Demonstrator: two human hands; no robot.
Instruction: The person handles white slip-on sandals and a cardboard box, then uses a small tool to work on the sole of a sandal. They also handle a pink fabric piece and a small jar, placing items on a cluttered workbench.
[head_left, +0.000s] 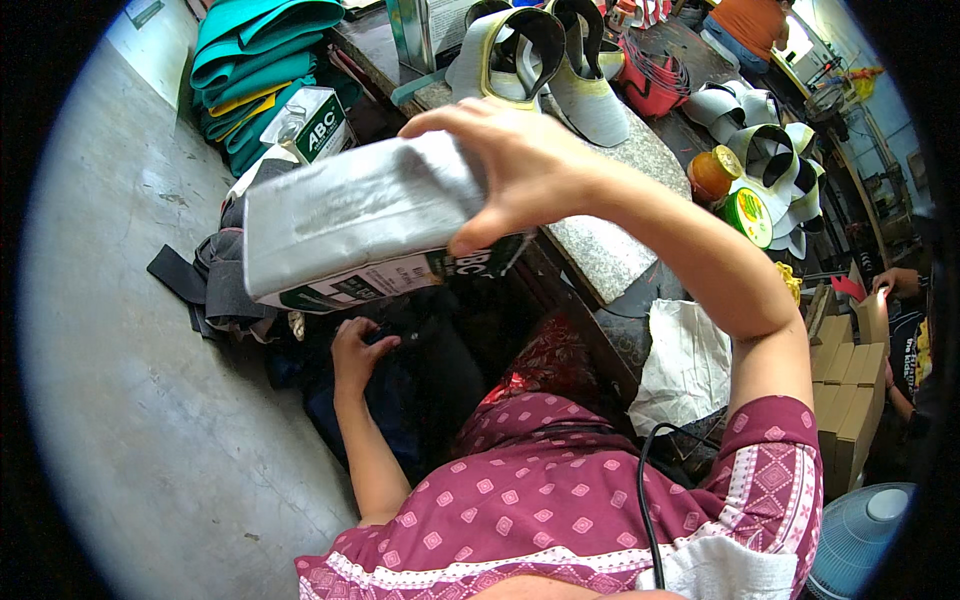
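A rectangular silver metal can point(345, 215) with a green and white label lies tipped on its side in the air before me. My right hand point(525, 165) grips its right end, fingers over the top and thumb on the labelled side. Below the can is my left hand point(360, 352), its thumb and fingers curled toward each other around something small and dark. What that is does not show clearly against the dark cloth behind. A second can point(318, 125) with a similar label stands farther off, by the folded cloth.
Folded green cloth point(250, 70) is piled at the far left. White shoe uppers point(590, 95), a pale stone slab point(610, 250), a round green-lidded tub point(748, 217) and crumpled paper point(685, 365) lie on the bench. Cardboard boxes point(850, 390) and a blue fan point(865, 540) are right; other people work beyond.
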